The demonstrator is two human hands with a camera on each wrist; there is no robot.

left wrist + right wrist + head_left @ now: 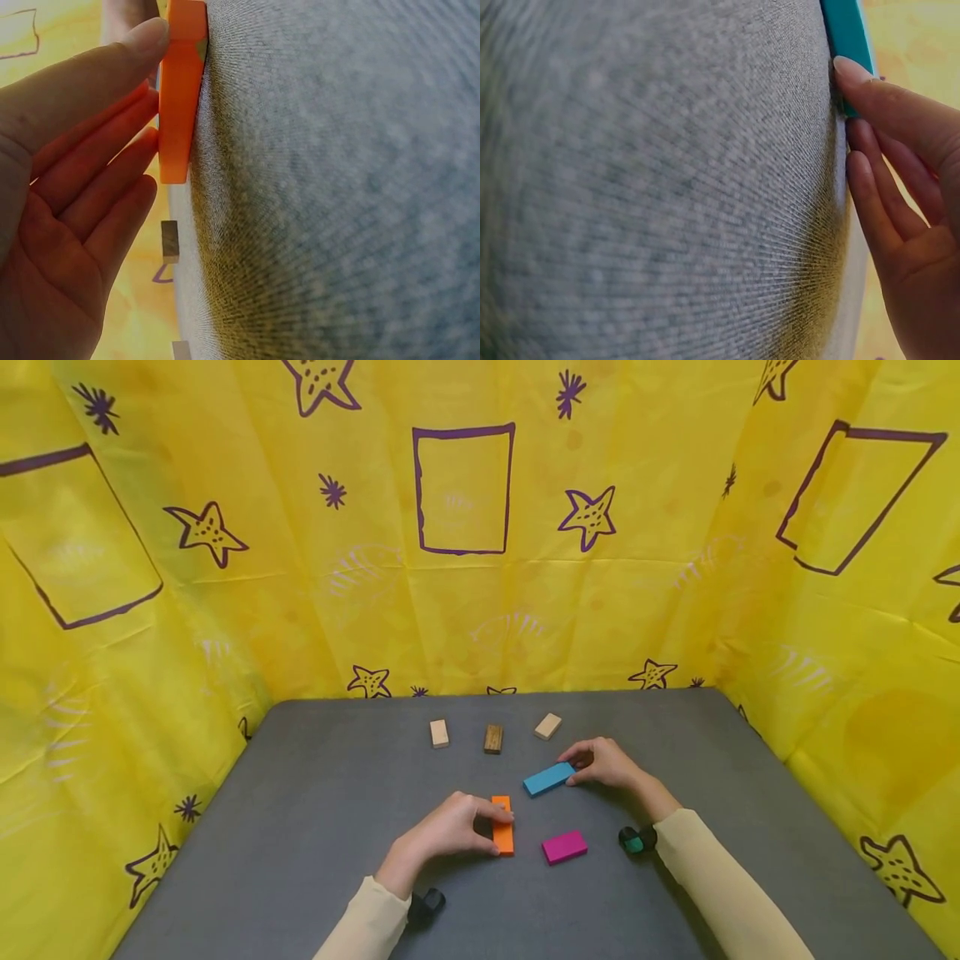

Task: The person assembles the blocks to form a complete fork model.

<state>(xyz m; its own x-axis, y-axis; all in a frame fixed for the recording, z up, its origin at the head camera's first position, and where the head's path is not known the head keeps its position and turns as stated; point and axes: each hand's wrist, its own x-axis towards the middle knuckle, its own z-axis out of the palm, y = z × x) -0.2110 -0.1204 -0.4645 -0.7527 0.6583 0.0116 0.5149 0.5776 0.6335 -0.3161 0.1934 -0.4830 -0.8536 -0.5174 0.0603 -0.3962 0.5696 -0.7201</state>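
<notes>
An orange block (502, 839) lies lengthwise on the grey table, and my left hand (452, 827) pinches it from the left. In the left wrist view the thumb is at the near end of the orange block (180, 112), with the fingertips along its side. My right hand (606, 766) grips the right end of a blue block (546, 779), which lies slantwise farther back. The right wrist view has the thumb on one face of the blue block (849, 37) and the other fingers behind it. Between the hands, nearer me, sits a magenta block (565, 847).
Toward the back of the table (360, 777) lie a pale wooden block (438, 733), a dark brown one (493, 738) and another pale one (548, 726). Yellow patterned cloth (465, 593) surrounds the back and sides. Both wrists wear black straps.
</notes>
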